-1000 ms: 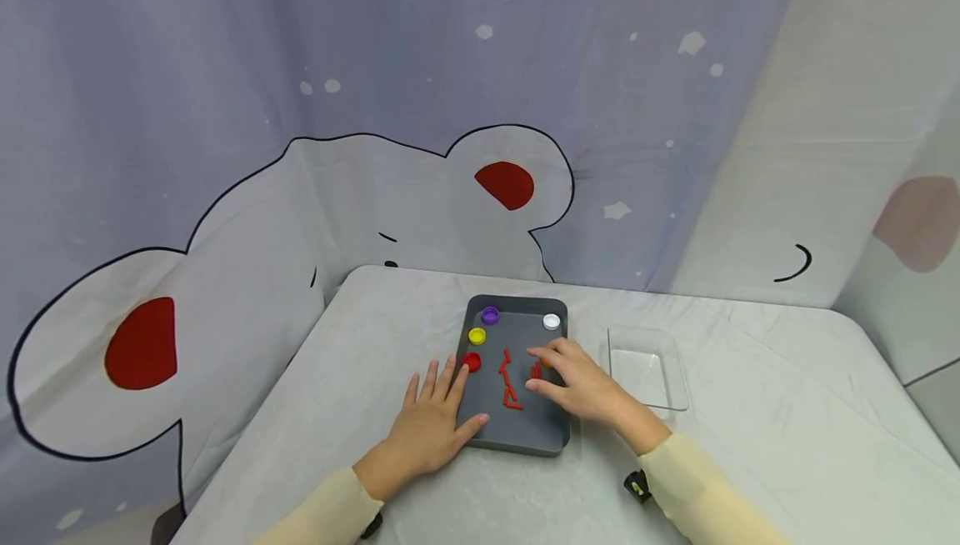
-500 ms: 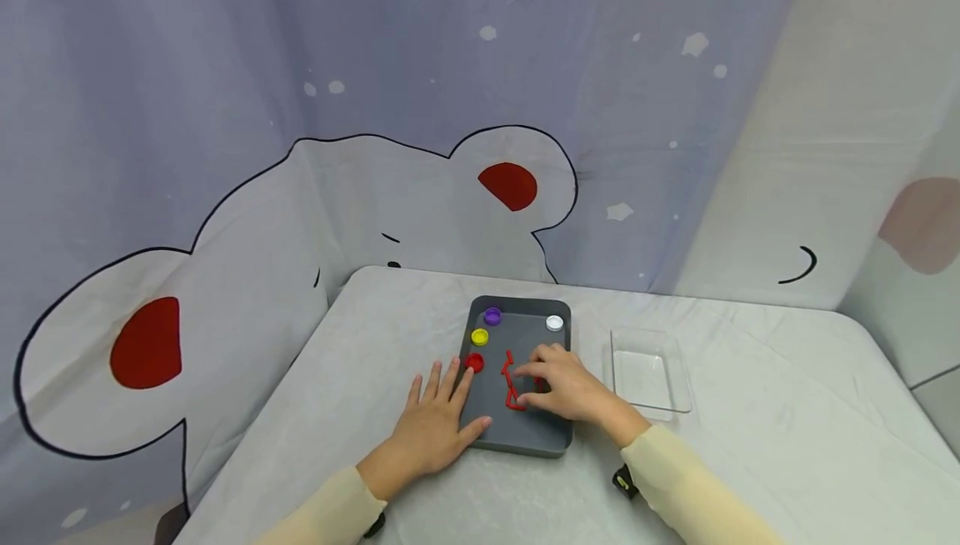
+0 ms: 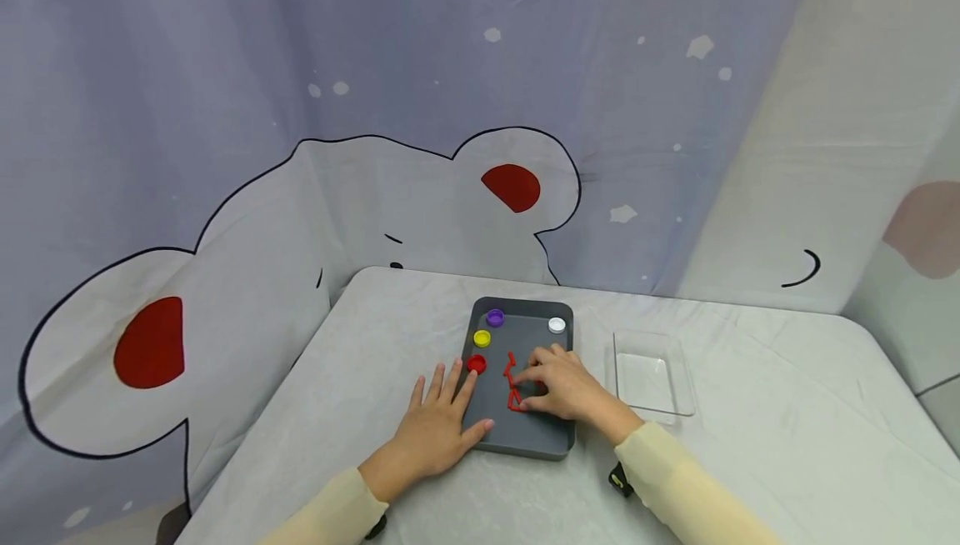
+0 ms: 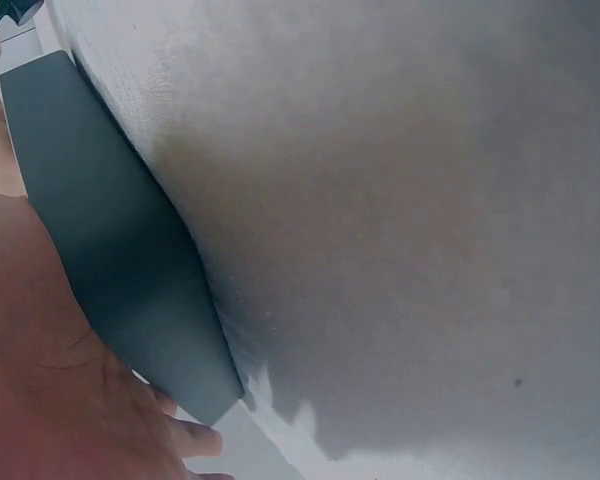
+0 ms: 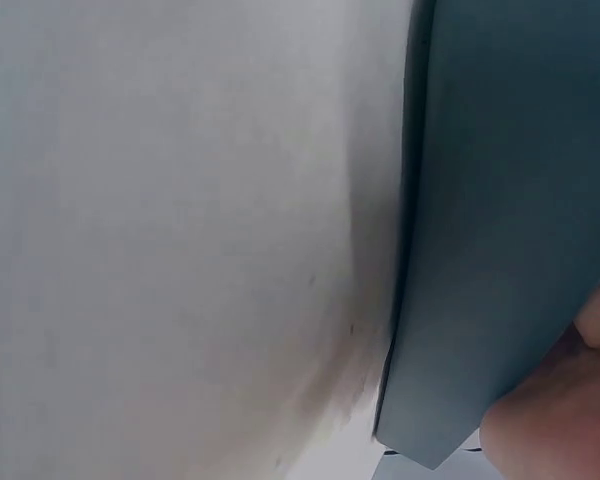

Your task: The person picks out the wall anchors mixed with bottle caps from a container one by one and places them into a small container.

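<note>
In the head view, a dark grey tray (image 3: 525, 441) lies on the table. Short red sticks (image 3: 513, 399) form a bent line on its floor, and other red pieces show partly beneath my right hand (image 3: 564, 384). That hand reaches in over the right rim, thumb and index finger spread apart at the lower part of the line, their tips right at the sticks. My left hand (image 3: 433, 428) rests with fingers spread along the tray's left rim, a fingertip beside the red round cap (image 3: 476, 364). Each wrist view mostly shows the tray's outer wall (image 4: 120, 220).
Purple (image 3: 495, 317) and yellow (image 3: 482, 338) caps sit along the tray's left side, a white cap (image 3: 557, 325) at its back right. To the right stands a clear plastic box (image 3: 652, 378). A printed curtain (image 3: 420, 203) hangs behind the white-covered table (image 3: 405, 312).
My right hand has moved left and slightly down, from above the short red pieces at the right to the bent line of sticks. The left hand stays at the rim.
</note>
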{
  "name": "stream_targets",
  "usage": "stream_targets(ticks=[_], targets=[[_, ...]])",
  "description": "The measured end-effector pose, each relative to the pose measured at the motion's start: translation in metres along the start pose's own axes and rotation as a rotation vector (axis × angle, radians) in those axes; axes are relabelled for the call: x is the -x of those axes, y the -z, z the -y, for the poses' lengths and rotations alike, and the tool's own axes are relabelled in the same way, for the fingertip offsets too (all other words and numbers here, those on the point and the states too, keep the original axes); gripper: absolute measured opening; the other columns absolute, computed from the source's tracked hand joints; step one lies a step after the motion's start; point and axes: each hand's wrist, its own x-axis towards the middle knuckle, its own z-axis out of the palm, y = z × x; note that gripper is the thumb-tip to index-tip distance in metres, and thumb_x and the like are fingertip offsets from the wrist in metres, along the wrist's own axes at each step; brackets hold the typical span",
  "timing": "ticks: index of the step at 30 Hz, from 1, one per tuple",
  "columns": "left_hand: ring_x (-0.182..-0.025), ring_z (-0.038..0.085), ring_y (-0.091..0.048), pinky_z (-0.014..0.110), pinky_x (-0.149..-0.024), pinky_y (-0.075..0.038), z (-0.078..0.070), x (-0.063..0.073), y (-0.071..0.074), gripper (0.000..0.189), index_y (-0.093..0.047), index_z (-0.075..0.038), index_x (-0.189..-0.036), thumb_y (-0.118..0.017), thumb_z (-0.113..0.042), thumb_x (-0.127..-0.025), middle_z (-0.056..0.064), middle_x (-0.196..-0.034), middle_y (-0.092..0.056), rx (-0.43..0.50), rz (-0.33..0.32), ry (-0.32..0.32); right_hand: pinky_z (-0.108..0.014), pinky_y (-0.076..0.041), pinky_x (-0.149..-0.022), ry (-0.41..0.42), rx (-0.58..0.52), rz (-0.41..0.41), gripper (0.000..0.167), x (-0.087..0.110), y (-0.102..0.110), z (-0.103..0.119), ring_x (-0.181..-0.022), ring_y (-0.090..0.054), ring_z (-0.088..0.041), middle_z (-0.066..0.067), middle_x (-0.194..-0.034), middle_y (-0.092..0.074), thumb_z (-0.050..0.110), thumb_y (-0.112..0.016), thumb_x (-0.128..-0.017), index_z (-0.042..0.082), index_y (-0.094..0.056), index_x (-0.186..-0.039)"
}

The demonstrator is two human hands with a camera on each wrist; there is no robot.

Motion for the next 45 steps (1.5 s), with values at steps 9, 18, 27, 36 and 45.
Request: stream_targets(ticks=[9, 18, 27, 36, 45], targets=[[-0.154, 0.044, -0.011, 0.066, -0.118, -0.012, 0.0008, -0.0008, -0.0011, 0.082, -0.025, -0.014, -0.162, -0.039, -0.066, -0.101, 0.015, -0.169, -0.013, 0.002, -0.003, -0.001, -0.030, -0.028, -0.069, -0.010, 0.010, -0.017, 0.029, -0.0022, -0.0018, 0.0011, -0.082, -0.038, -0.011, 0.007, -0.096, -0.057, 0.035, -0.084, -0.082, 0.025, -0.081, -0.109], [-0.153, 0.044, -0.013, 0.066, -0.118, -0.013, -0.0001, -0.0008, -0.0007, 0.081, -0.027, -0.013, -0.162, -0.039, -0.066, -0.101, 0.016, -0.169, -0.014, -0.004, -0.010, -0.005, -0.031, -0.028, -0.070, -0.028, 0.030, -0.016, 0.026, -0.0029, -0.0026, 0.0021, -0.084, -0.040, -0.012, 0.006, -0.096, -0.057, 0.031, -0.084, -0.083, 0.025, -0.081, -0.108], [-0.153, 0.044, -0.014, 0.066, -0.118, -0.014, -0.0020, -0.0003, 0.0001, 0.081, -0.029, -0.014, -0.161, -0.040, -0.065, -0.101, 0.016, -0.169, -0.015, -0.012, -0.006, 0.001, -0.031, -0.031, -0.071, -0.029, 0.058, -0.023, 0.026, -0.0038, -0.0049, 0.0035, -0.087, -0.046, -0.014, 0.005, -0.098, -0.060, 0.035, -0.085, -0.081, 0.025, -0.082, -0.105], [-0.153, 0.045, -0.014, 0.066, -0.118, -0.013, -0.0022, 0.0001, -0.0014, 0.081, -0.028, -0.014, -0.161, -0.039, -0.066, -0.101, 0.017, -0.169, -0.014, -0.012, -0.013, 0.000, -0.032, -0.032, -0.072, -0.042, 0.085, -0.016, 0.025, -0.0040, -0.0048, 0.0052, -0.090, -0.048, -0.015, 0.004, -0.099, -0.061, 0.034, -0.086, -0.080, 0.025, -0.082, -0.104], [-0.153, 0.044, -0.015, 0.066, -0.118, -0.014, -0.0009, -0.0003, -0.0030, 0.081, -0.028, -0.014, -0.162, -0.038, -0.067, -0.100, 0.016, -0.169, -0.014, -0.016, -0.019, -0.002, -0.033, -0.032, -0.072, -0.060, 0.091, -0.021, 0.024, -0.0045, -0.0058, 0.0079, -0.087, -0.047, -0.015, 0.004, -0.099, -0.062, 0.036, -0.086, -0.080, 0.025, -0.082, -0.101]])
